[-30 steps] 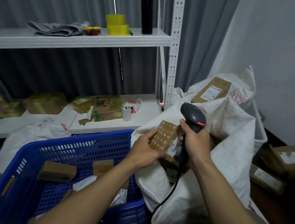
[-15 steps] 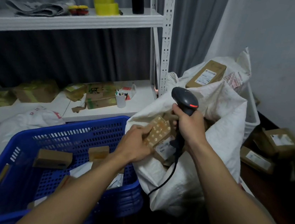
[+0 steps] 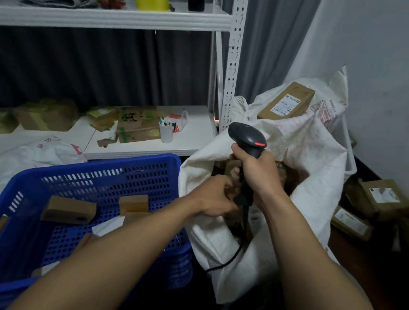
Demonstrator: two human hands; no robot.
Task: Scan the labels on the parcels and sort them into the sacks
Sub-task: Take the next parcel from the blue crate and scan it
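My right hand (image 3: 258,173) grips a dark handheld scanner (image 3: 246,137) by its handle, held upright over the open mouth of a white woven sack (image 3: 314,173). Its cable hangs down the sack's front. My left hand (image 3: 214,198) is low in the sack's mouth with the fingers curled; the small brown parcel it held is hidden, so I cannot tell whether it still has it. A blue plastic crate (image 3: 109,166) at the left holds brown parcels (image 3: 69,211). A second white sack (image 3: 333,106) behind carries a labelled box (image 3: 286,102).
A white metal shelf unit (image 3: 195,138) stands behind the crate with boxes, a cup and tape rolls on it. Labelled cardboard boxes (image 3: 383,197) lie on the dark floor at the right by the wall. Another white bag (image 3: 30,156) sits left of the crate.
My left hand has gone down into the sack's mouth with the small brown parcel, which is now out of sight. The scanner has stayed upright in my right hand above it.
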